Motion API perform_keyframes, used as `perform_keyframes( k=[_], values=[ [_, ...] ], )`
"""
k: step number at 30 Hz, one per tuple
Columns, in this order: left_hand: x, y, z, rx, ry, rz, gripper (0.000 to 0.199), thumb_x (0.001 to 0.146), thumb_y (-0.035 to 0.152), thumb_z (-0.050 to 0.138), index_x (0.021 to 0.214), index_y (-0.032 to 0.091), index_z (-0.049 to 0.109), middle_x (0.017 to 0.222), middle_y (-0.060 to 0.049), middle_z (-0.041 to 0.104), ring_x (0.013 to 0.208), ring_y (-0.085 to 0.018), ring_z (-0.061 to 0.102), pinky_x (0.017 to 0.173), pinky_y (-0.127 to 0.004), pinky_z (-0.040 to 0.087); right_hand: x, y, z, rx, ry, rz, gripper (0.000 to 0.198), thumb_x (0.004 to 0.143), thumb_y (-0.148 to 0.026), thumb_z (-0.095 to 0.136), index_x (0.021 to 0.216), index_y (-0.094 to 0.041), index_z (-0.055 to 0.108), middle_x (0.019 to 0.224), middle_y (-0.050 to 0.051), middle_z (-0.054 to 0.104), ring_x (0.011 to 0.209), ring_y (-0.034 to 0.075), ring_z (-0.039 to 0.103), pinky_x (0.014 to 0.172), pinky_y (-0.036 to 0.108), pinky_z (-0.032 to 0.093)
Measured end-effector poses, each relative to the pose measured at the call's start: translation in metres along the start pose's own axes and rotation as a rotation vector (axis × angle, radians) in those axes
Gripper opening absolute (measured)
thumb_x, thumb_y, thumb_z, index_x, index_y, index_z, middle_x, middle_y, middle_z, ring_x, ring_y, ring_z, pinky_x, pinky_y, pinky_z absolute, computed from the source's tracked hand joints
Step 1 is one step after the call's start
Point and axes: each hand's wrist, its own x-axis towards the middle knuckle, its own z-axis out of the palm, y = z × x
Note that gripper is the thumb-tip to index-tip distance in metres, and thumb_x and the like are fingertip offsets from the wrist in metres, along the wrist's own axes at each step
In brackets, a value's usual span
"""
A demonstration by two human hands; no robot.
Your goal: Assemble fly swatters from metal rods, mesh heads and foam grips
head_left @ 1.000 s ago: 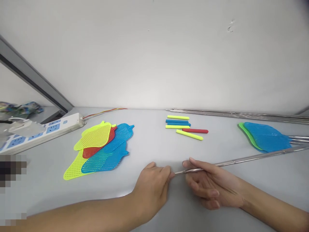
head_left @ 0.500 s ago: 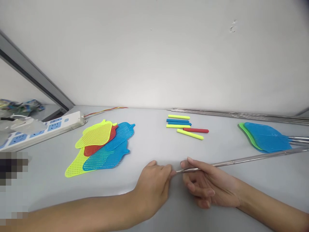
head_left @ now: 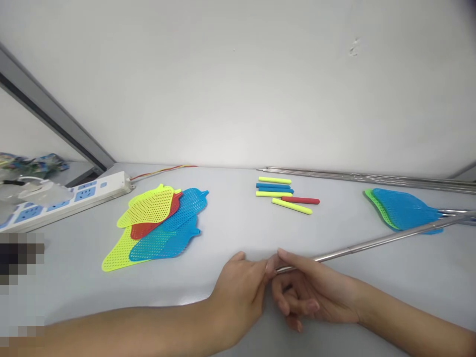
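A thin telescopic metal rod (head_left: 349, 250) slants up to the right from between my hands and runs out of view at the right edge. My left hand (head_left: 240, 295) is closed at the rod's near end; its fingertips and that end are hidden. Right against it, my right hand (head_left: 316, 287) pinches the rod between thumb and index finger, with its other fingers loosely curled below. Farther right, the rod passes in front of a blue fly swatter head (head_left: 403, 210), which lies over a green fly swatter head (head_left: 380, 210).
Loose fly swatter heads (head_left: 188, 210) in yellow, red and blue overlap at left. Several coloured handle sleeves (head_left: 300, 200) lie mid-table. More metal rods (head_left: 372, 177) rest along the wall. A white power strip (head_left: 111, 184) with plugs stands at far left.
My right hand has slid slightly left and now meets my left hand at the rod's end. The rod tilts a little more steeply, its near end lower.
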Motion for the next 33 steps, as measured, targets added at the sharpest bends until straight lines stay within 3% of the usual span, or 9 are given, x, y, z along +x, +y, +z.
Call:
perform_keyframes(
  k=[5,11,18,33],
  values=[
    [0.0017,-0.0011,-0.0005,-0.004,-0.009,0.015,0.025,0.08,0.008,0.031,0.08,0.024,0.05,0.069,0.008,0.062,0.055,-0.01,0.049,0.06,-0.027,0.025,-0.0015,-0.0009,0.0002,-0.011,0.034,0.001,0.053,0.085,-0.049,0.021,0.083,-0.011,0.057,0.063,0.004,0.056,0.036,0.003,0.03,0.056,0.027,0.039],
    [0.0022,-0.0019,-0.0023,0.052,-0.02,0.005,0.032,0.087,0.016,0.02,0.074,0.02,0.05,0.066,0.004,0.06,0.055,-0.01,0.05,0.058,-0.027,0.026,-0.0029,0.0017,0.0031,-0.049,0.058,-0.112,0.058,0.085,-0.049,0.021,0.065,-0.008,0.057,0.059,0.005,0.055,0.037,0.003,0.034,0.058,0.026,0.04],
    [0.0025,0.001,-0.0054,0.052,-0.006,0.013,0.037,0.09,0.021,0.014,0.079,0.021,0.049,0.064,0.004,0.056,0.051,-0.01,0.045,0.057,-0.026,0.027,-0.0038,0.0011,0.0039,-0.045,0.098,-0.162,0.042,0.086,-0.044,0.024,0.095,-0.017,0.054,0.056,0.001,0.055,0.035,0.005,0.035,0.056,0.027,0.039],
    [0.0034,-0.0022,-0.0031,-0.096,0.082,-0.163,0.035,0.088,0.035,0.023,0.066,0.018,0.045,0.059,0.003,0.049,0.058,-0.012,0.042,0.056,-0.024,0.032,-0.0042,-0.0015,0.0061,-0.053,0.131,-0.221,0.034,0.085,-0.043,0.03,0.081,-0.019,0.053,0.052,-0.002,0.05,0.04,0.006,0.035,0.055,0.026,0.035]
  ],
)
